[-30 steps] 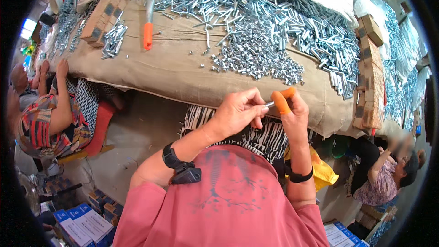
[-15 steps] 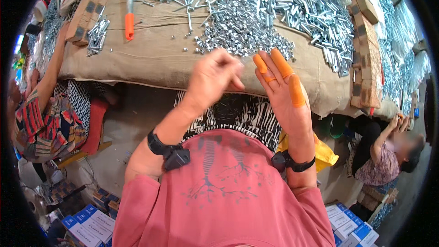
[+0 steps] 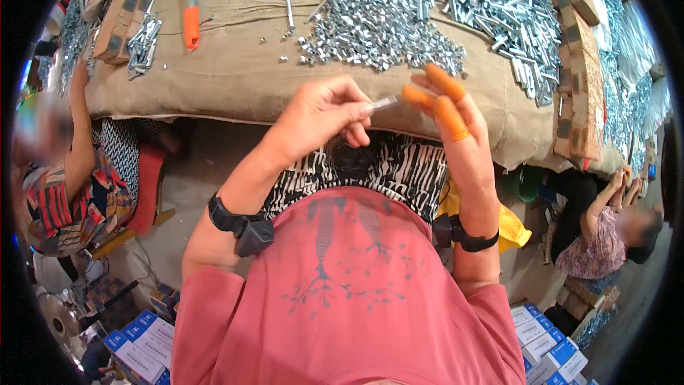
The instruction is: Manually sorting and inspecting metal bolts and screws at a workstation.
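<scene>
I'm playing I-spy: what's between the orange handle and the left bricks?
A small heap of metal rods lies there, on tan cloth, in the head view.

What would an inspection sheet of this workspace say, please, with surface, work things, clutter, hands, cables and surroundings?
Surface: brown cloth, wrinkled
Work things: small silver part, held above the cloth's near edge; heap of small metal pieces; heap of metal tubes
Clutter: orange-handled tool, lying on the cloth; small pile of rods beside stacked blocks
Left hand: pinches the silver part
Right hand: open near the part's free end; wears orange finger covers
Cables: possible thin cord at lower left, unclear
Surroundings: co-workers at left and right; blue-and-white boxes at both lower corners
</scene>
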Demonstrator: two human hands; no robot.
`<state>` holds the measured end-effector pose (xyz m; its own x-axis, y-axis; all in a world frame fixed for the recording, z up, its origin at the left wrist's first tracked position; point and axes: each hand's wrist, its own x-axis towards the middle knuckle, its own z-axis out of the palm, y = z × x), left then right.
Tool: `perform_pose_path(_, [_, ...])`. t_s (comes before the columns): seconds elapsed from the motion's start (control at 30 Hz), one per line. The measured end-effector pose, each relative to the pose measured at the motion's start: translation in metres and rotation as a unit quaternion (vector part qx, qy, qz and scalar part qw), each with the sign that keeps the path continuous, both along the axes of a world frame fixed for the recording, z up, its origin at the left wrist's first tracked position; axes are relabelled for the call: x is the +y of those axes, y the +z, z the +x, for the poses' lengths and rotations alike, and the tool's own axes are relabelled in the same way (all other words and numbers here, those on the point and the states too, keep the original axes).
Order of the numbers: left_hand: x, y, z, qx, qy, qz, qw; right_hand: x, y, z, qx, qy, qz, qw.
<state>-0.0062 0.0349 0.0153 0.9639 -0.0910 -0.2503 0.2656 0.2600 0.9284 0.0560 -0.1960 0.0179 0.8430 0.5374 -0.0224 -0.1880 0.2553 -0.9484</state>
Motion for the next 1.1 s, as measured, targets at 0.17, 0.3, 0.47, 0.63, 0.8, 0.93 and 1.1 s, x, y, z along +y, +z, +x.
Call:
perform_pose_path(0.17, [0.023,0.023,0.005,0.035,-0.013,0.076,0.996,0.007,-0.004,0.003,-0.059,-0.073,-0.118,0.989])
perform_pose_path(0.3, [0.068,0.033,0.017,0.001,0.054,0.099,0.994,-0.001,-0.011,0.01,-0.053,-0.128,-0.151,0.979])
perform_pose_path(0.47, [0.136,0.03,0.053,-0.001,0.092,0.22,0.971,0.001,-0.021,0.013,-0.068,-0.143,-0.152,0.975])
perform_pose_path(0.63, [0.163,0.033,0.107,-0.078,0.183,0.553,0.809,0.003,-0.028,0.017,-0.07,-0.162,-0.152,0.972])
perform_pose_path(0.8, [0.163,0.02,0.153,-0.077,0.146,0.717,0.677,0.004,-0.028,0.019,-0.067,-0.159,-0.138,0.975])
perform_pose_path(0.93, [0.146,0.019,0.173,-0.032,0.087,0.77,0.631,0.0,-0.028,0.021,-0.072,-0.156,-0.148,0.974])
perform_pose_path(1.1, [0.166,-0.011,0.192,-0.099,0.127,0.86,0.485,-0.002,-0.027,0.018,-0.05,-0.146,-0.126,0.98])
